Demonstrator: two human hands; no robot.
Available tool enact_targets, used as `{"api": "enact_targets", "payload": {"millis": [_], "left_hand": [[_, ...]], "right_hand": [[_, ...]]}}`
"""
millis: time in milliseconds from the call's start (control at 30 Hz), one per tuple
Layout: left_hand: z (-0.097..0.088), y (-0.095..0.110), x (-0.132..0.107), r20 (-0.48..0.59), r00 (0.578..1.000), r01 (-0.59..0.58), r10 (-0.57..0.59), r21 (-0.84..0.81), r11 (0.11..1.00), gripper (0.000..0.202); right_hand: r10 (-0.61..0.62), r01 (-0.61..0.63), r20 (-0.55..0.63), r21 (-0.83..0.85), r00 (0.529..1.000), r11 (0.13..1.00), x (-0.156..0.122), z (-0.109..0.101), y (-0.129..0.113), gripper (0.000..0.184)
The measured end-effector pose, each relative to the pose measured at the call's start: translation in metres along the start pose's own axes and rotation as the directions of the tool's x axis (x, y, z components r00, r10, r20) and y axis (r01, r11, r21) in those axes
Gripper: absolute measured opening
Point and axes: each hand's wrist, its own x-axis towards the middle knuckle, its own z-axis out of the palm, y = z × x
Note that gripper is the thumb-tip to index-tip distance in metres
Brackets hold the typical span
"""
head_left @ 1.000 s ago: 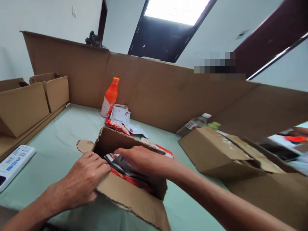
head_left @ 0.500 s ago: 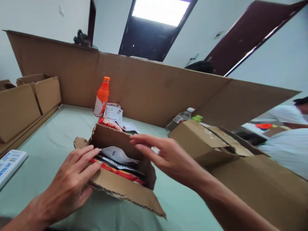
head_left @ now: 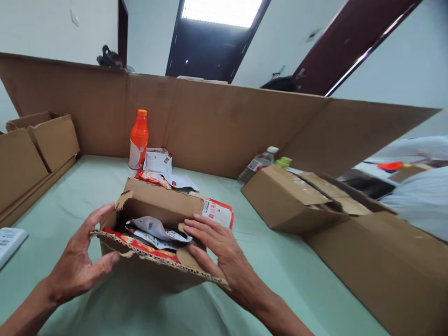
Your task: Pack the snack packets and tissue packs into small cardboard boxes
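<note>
An open-topped cardboard box (head_left: 150, 268) stands in front of me, its torn front flap raised at a slant. Inside lie a white packet (head_left: 154, 227) and a red packet (head_left: 140, 245), with dark packet edges between them. My left hand (head_left: 82, 256) is curved round the box's left front corner, thumb on the front flap and fingers at the left side flap. Across the right side flap lies my right hand (head_left: 219, 252), fingers stretched and thumb over the box's opening. A red and white packet (head_left: 220, 213) shows behind the box's right rear corner.
Behind the box stand an orange bottle (head_left: 139, 140) and more packets (head_left: 157, 163). A tilted clear bottle (head_left: 259, 164) and a cardboard carton (head_left: 283, 198) are at right. Other boxes (head_left: 58, 142) line the left. A tall cardboard panel (head_left: 224, 126) closes the back; a person's white sleeve (head_left: 420, 200) shows at far right.
The box has turned and its front flap has come up. My right hand moved down from the rear panel to the right flap. My left hand shifted outward to the left corner.
</note>
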Motion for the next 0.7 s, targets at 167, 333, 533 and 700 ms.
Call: {"api": "enact_targets", "payload": {"millis": [167, 333, 533, 700], "left_hand": [[0.004, 0.0, 0.001, -0.03, 0.998, -0.05, 0.049, -0.015, 0.999, 0.068], [0.004, 0.008, 0.013, -0.024, 0.997, 0.076, -0.073, 0.131, 0.988, 0.055], [0.007, 0.013, 0.028, -0.082, 0.997, 0.023, -0.002, 0.259, 0.966, 0.049], [0.012, 0.007, 0.025, -0.104, 0.995, 0.026, -0.001, 0.244, 0.969, 0.049]], "right_hand": [[0.031, -0.027, 0.074, -0.055, 0.997, 0.998, 0.003, -0.006, -0.005, 0.031], [0.015, -0.015, 0.007, 0.039, 1.0, 0.999, -0.001, -0.003, -0.002, 0.036], [0.243, -0.186, -0.28, 0.213, 0.929, 0.959, 0.016, -0.017, 0.015, 0.032], [0.234, -0.219, -0.001, 0.353, 0.972, 0.91, 0.029, -0.018, 0.011, 0.044]]}}
